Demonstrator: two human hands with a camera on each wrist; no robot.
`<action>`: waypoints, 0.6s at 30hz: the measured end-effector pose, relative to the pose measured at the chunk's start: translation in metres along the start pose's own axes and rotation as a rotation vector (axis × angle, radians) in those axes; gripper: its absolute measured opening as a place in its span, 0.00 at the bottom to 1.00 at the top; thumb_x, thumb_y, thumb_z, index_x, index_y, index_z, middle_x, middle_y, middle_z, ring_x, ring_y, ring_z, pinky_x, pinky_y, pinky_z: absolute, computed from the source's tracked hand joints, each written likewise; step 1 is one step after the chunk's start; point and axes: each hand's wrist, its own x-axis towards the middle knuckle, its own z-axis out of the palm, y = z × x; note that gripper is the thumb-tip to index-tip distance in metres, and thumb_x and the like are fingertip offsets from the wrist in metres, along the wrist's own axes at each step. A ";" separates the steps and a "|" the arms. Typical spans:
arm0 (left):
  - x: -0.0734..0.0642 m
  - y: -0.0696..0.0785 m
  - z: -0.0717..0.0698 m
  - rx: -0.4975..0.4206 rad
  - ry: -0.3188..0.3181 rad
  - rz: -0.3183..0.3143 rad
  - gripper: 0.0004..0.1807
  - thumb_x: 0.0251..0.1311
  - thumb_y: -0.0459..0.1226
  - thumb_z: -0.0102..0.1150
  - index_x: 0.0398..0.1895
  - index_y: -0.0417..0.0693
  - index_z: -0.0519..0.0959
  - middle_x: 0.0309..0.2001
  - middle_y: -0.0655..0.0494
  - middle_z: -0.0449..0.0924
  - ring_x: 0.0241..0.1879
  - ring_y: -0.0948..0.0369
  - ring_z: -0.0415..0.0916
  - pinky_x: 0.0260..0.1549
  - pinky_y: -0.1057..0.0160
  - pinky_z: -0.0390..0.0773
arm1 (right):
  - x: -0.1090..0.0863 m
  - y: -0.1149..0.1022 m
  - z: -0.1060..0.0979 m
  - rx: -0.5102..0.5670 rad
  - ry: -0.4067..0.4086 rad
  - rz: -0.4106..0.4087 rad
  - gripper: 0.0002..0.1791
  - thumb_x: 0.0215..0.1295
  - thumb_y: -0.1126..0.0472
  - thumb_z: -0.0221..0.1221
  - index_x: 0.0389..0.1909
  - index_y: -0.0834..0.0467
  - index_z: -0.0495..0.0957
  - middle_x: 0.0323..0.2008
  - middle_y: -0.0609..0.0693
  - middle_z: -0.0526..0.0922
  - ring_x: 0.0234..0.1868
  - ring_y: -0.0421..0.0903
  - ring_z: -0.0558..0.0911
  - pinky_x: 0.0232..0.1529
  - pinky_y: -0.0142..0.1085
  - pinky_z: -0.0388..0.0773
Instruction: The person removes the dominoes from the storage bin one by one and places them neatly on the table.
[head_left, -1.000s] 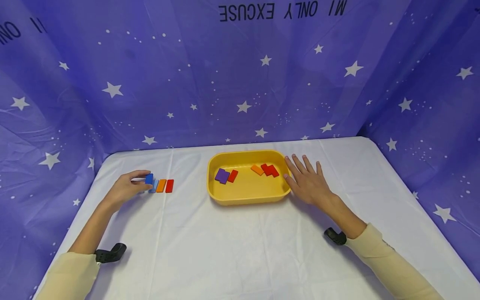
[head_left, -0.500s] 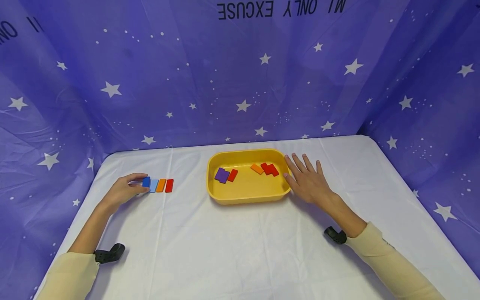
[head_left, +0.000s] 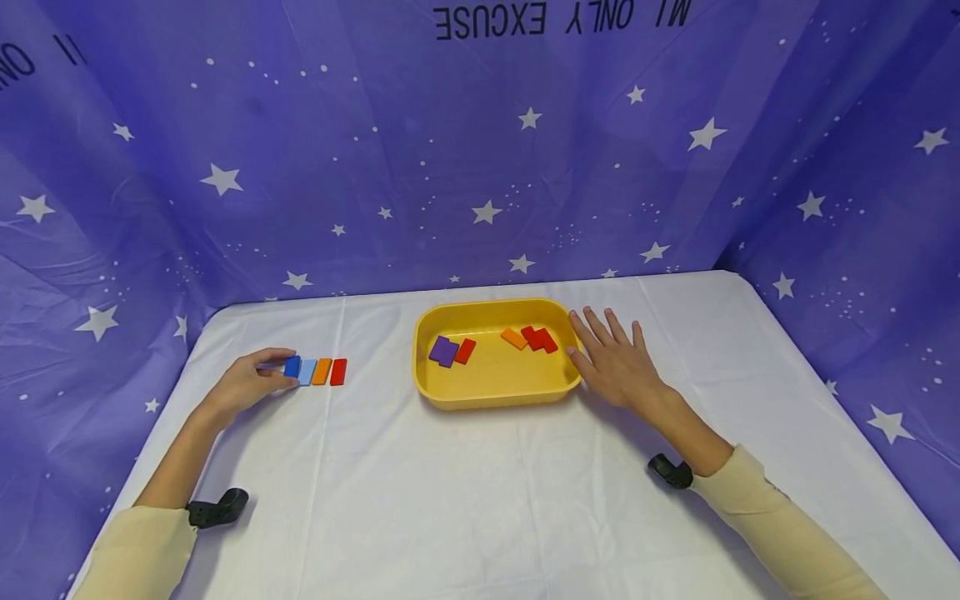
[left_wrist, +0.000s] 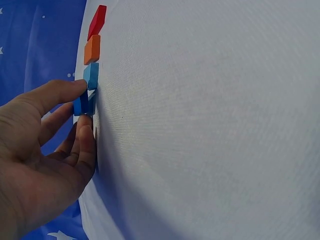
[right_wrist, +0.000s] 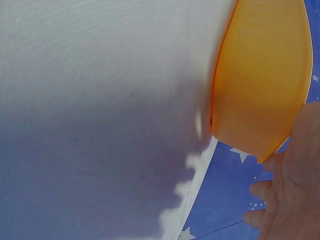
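My left hand (head_left: 246, 381) pinches a dark blue tile (head_left: 292, 367) between thumb and fingers, low over the cloth. That tile stands at the left end of a row with a light blue tile (head_left: 307, 372), an orange tile (head_left: 322, 372) and a red tile (head_left: 339, 372). In the left wrist view, a lighter blue face (left_wrist: 92, 103) shows right beside the pinched dark blue tile (left_wrist: 80, 103). Spread and straight, the fingers of my right hand (head_left: 618, 371) touch the right end of a yellow tray (head_left: 487, 382).
Inside the tray lie purple tiles (head_left: 444, 351), a red tile (head_left: 465, 351), an orange tile (head_left: 514, 338) and further red tiles (head_left: 540, 339). A white cloth (head_left: 450, 492) covers the table. Behind it hangs a purple curtain (head_left: 420, 167) with stars.
My left hand has shifted slightly left and lowered the dark blue tile from in front of the light blue one to its left side. The right hand and tray stay in place.
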 end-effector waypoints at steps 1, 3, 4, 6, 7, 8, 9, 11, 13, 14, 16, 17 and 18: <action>0.000 0.000 0.000 0.000 0.000 0.000 0.35 0.63 0.38 0.66 0.69 0.32 0.66 0.64 0.29 0.68 0.55 0.44 0.71 0.44 0.64 0.71 | 0.000 0.000 0.000 0.000 0.000 -0.001 0.38 0.78 0.39 0.38 0.81 0.51 0.42 0.79 0.56 0.43 0.77 0.63 0.39 0.67 0.66 0.26; 0.000 -0.001 0.000 0.002 0.000 -0.001 0.35 0.62 0.38 0.67 0.69 0.32 0.66 0.63 0.30 0.69 0.54 0.46 0.71 0.43 0.66 0.70 | 0.000 0.000 0.000 0.000 0.000 -0.001 0.38 0.78 0.40 0.38 0.81 0.51 0.42 0.79 0.56 0.43 0.77 0.63 0.38 0.67 0.66 0.26; 0.000 -0.001 0.000 0.003 -0.001 0.000 0.35 0.62 0.38 0.67 0.69 0.32 0.66 0.63 0.30 0.69 0.53 0.47 0.71 0.42 0.67 0.70 | 0.000 0.000 0.000 -0.001 -0.001 -0.001 0.38 0.78 0.40 0.38 0.81 0.51 0.41 0.79 0.56 0.43 0.77 0.63 0.38 0.67 0.66 0.26; 0.000 -0.002 -0.001 0.008 -0.004 0.000 0.35 0.63 0.38 0.66 0.69 0.32 0.66 0.62 0.30 0.69 0.51 0.49 0.71 0.41 0.69 0.70 | 0.000 -0.001 0.000 0.000 -0.001 0.000 0.38 0.78 0.40 0.39 0.81 0.50 0.41 0.79 0.56 0.43 0.77 0.63 0.38 0.67 0.66 0.25; 0.000 -0.002 -0.002 0.009 -0.005 0.000 0.35 0.63 0.38 0.66 0.69 0.32 0.66 0.62 0.31 0.70 0.50 0.50 0.71 0.41 0.69 0.70 | 0.000 -0.001 0.000 0.000 -0.001 0.001 0.38 0.78 0.40 0.39 0.81 0.50 0.41 0.79 0.56 0.43 0.77 0.63 0.38 0.67 0.66 0.25; 0.000 -0.003 -0.002 0.011 -0.005 0.000 0.35 0.62 0.38 0.66 0.69 0.32 0.66 0.62 0.31 0.70 0.49 0.51 0.71 0.40 0.70 0.70 | 0.001 -0.001 0.000 0.000 -0.002 0.002 0.38 0.78 0.40 0.39 0.81 0.50 0.41 0.79 0.56 0.43 0.77 0.63 0.38 0.67 0.66 0.25; 0.000 -0.003 -0.002 0.012 -0.006 0.002 0.35 0.62 0.38 0.66 0.69 0.32 0.66 0.61 0.31 0.70 0.48 0.51 0.71 0.40 0.71 0.70 | 0.001 0.000 0.000 0.000 -0.002 0.002 0.38 0.77 0.41 0.40 0.81 0.50 0.41 0.79 0.56 0.43 0.77 0.63 0.38 0.67 0.66 0.25; 0.000 -0.004 -0.003 0.015 -0.006 0.007 0.35 0.62 0.37 0.66 0.69 0.32 0.66 0.61 0.31 0.70 0.47 0.53 0.71 0.39 0.71 0.70 | 0.001 0.000 0.000 0.001 -0.003 0.003 0.38 0.77 0.41 0.40 0.81 0.50 0.41 0.79 0.56 0.43 0.77 0.63 0.39 0.67 0.66 0.26; 0.000 -0.004 -0.002 0.011 -0.004 0.009 0.34 0.62 0.37 0.67 0.69 0.32 0.67 0.60 0.31 0.71 0.46 0.54 0.71 0.39 0.71 0.70 | 0.001 -0.001 -0.001 0.001 -0.004 0.003 0.38 0.78 0.41 0.40 0.81 0.51 0.42 0.79 0.56 0.43 0.77 0.63 0.39 0.67 0.66 0.26; 0.000 -0.004 -0.002 0.009 -0.004 0.012 0.34 0.62 0.37 0.67 0.68 0.32 0.67 0.60 0.31 0.71 0.46 0.55 0.71 0.39 0.71 0.70 | 0.000 -0.001 -0.001 0.003 -0.004 0.003 0.38 0.78 0.41 0.40 0.81 0.51 0.42 0.79 0.56 0.43 0.77 0.63 0.39 0.67 0.66 0.26; 0.000 -0.004 -0.002 0.004 -0.005 0.020 0.34 0.62 0.36 0.67 0.68 0.31 0.67 0.59 0.31 0.71 0.45 0.55 0.71 0.39 0.71 0.70 | 0.000 -0.001 -0.001 0.005 -0.005 0.002 0.38 0.78 0.41 0.40 0.81 0.51 0.42 0.79 0.57 0.43 0.77 0.63 0.39 0.67 0.66 0.26; 0.000 -0.004 -0.002 0.001 -0.004 0.022 0.34 0.62 0.36 0.67 0.68 0.31 0.67 0.59 0.31 0.71 0.45 0.55 0.71 0.39 0.72 0.70 | 0.000 -0.001 -0.001 0.004 -0.005 0.002 0.38 0.78 0.41 0.40 0.81 0.51 0.42 0.79 0.56 0.43 0.77 0.63 0.39 0.67 0.66 0.26; 0.000 -0.004 -0.002 0.000 -0.004 0.024 0.34 0.62 0.36 0.67 0.68 0.31 0.67 0.59 0.31 0.71 0.46 0.55 0.71 0.39 0.72 0.70 | 0.000 -0.001 -0.001 0.005 -0.006 0.002 0.38 0.78 0.41 0.40 0.81 0.51 0.42 0.79 0.57 0.43 0.77 0.63 0.39 0.67 0.66 0.26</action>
